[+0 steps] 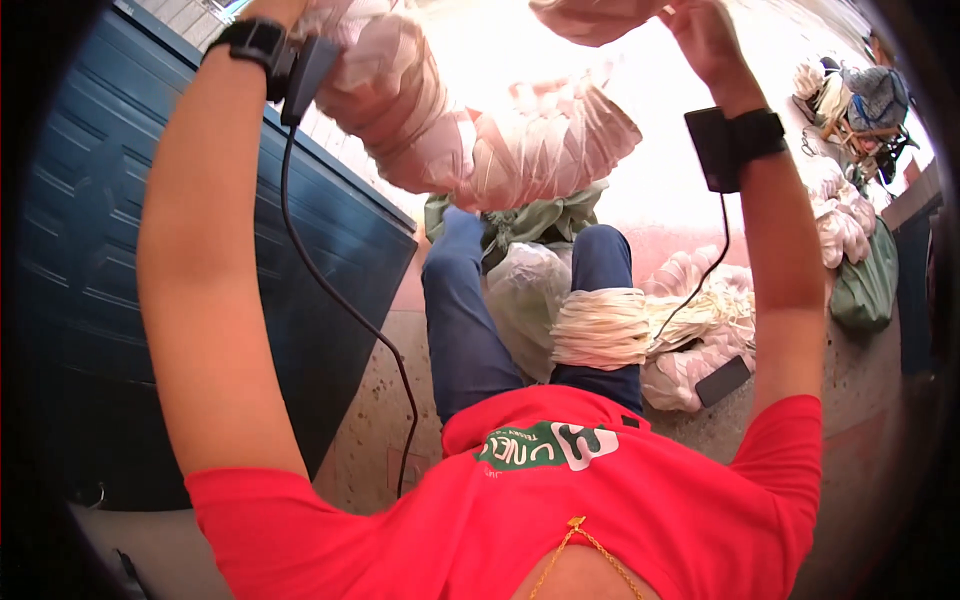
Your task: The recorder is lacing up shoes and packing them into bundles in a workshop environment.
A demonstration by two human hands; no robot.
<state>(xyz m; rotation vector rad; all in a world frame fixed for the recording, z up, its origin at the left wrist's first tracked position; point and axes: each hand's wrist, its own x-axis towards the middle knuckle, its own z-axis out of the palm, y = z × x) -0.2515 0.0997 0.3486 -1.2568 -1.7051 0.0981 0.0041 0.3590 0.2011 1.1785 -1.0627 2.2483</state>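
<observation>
Both my arms are raised overhead. My left hand (290,10) is mostly cut off by the top edge and grips a big pale pink bundle of skeins (480,130) wrapped in clear plastic. My right hand (705,35) holds the upper fold of the same bundle (590,15). Each wrist wears a black band with a small black box (715,148) and a cable. Below, I sit on the floor in blue trousers, with cream thread (600,328) wound thickly around my right knee.
A dark blue panelled door (100,250) stands at my left. Between my legs lie a green cloth (540,215) and a clear plastic bag (525,290). More pale skeins (690,280), a black phone (722,380) and a green sack (865,285) lie at the right.
</observation>
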